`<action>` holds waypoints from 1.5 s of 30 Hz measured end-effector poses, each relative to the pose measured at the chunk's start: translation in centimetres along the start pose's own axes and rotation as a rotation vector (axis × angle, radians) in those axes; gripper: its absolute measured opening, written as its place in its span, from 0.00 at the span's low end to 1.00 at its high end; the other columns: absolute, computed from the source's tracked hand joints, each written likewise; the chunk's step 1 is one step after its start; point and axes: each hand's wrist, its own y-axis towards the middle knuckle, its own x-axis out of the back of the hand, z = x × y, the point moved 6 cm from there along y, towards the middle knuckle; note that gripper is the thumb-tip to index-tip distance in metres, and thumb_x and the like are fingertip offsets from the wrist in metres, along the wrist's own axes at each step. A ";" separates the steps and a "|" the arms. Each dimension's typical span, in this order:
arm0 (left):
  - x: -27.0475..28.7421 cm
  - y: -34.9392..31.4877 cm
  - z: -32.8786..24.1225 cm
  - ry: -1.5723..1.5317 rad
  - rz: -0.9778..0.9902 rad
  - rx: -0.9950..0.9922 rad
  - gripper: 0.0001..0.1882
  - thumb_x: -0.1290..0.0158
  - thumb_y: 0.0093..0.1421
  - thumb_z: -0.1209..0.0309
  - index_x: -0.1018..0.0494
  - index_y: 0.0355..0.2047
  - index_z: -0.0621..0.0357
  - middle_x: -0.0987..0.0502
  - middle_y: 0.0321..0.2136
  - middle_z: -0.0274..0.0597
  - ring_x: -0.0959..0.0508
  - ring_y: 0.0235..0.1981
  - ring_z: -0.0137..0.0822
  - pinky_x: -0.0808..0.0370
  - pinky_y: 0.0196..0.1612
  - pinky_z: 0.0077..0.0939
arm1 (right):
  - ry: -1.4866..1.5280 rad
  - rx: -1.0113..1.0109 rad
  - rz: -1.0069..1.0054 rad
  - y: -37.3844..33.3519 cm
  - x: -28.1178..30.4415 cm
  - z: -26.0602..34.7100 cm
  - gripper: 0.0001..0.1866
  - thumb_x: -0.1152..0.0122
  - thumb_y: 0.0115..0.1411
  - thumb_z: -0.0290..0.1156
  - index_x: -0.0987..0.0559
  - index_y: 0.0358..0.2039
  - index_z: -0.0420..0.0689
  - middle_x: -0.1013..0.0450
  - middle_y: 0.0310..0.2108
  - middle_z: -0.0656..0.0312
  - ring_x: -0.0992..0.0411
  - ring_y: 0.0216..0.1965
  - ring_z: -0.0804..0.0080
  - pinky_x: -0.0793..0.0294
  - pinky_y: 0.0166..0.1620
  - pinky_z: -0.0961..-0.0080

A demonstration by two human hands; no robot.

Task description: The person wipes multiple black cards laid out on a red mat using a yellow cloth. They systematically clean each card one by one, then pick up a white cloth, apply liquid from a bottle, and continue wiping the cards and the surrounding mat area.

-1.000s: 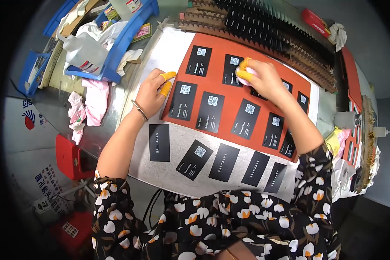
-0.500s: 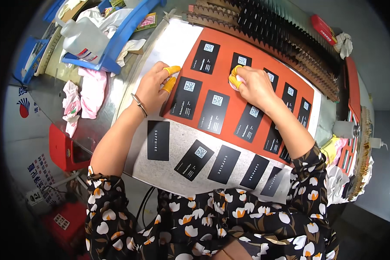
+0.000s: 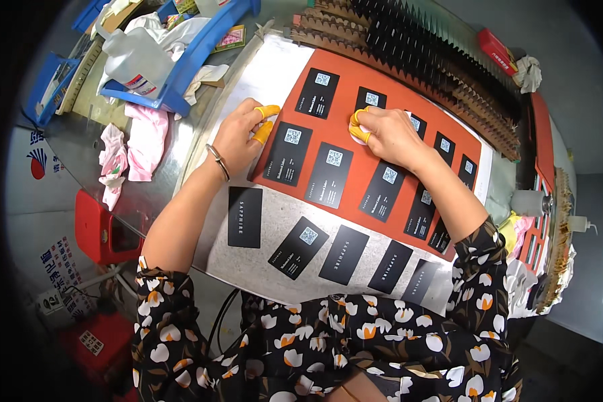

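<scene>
An orange board (image 3: 345,114) lies slanted on the table, with rows of black cards (image 3: 288,153) bearing square codes on it. At its left edge is my left hand (image 3: 242,137), yellow finger cots on thumb and forefinger, which are held apart. My right hand (image 3: 396,137), also in yellow finger cots, is closed on a small white cloth, of which only slivers show. It rests on the board beside a black card (image 3: 370,98) in the far row and partly covers that card. More black cards (image 3: 299,247) lie on a grey speckled sheet (image 3: 261,268) nearest me.
At the far side stand racks (image 3: 409,47) with rows of dark upright pieces. To the left are a blue tray (image 3: 181,74), a clear plastic bottle (image 3: 135,60) and pink cloths (image 3: 147,141). A pump bottle (image 3: 532,202) stands at the right, and a red box (image 3: 497,50) far right.
My right hand has shifted slightly left and nearer me, showing less of the code on the card beside it covered. My left hand stays at the board's edge.
</scene>
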 end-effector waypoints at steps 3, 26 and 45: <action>0.0 -0.1 -0.4 -0.006 -0.004 0.010 0.14 0.53 0.54 0.80 0.28 0.42 0.59 0.32 0.28 0.43 0.31 0.27 0.37 0.34 0.32 0.23 | -0.005 -0.027 -0.114 0.4 0.6 -1.9 0.05 0.47 0.48 0.27 0.26 0.28 0.45 0.28 0.26 0.57 0.29 0.26 0.55 0.32 0.28 0.61; 0.2 0.4 -1.0 0.013 -0.012 0.008 0.16 0.53 0.51 0.83 0.27 0.41 0.62 0.31 0.29 0.44 0.31 0.25 0.38 0.35 0.28 0.23 | -0.044 0.063 -0.140 -0.6 1.5 -3.7 0.05 0.48 0.49 0.26 0.26 0.29 0.45 0.28 0.25 0.57 0.29 0.27 0.53 0.33 0.28 0.61; 0.1 0.2 -0.8 0.008 -0.006 -0.005 0.14 0.53 0.53 0.81 0.27 0.40 0.62 0.32 0.29 0.43 0.31 0.28 0.36 0.35 0.30 0.22 | -0.023 -0.051 -0.086 -0.5 1.7 -4.7 0.07 0.48 0.45 0.23 0.26 0.28 0.43 0.28 0.25 0.56 0.29 0.30 0.52 0.31 0.32 0.59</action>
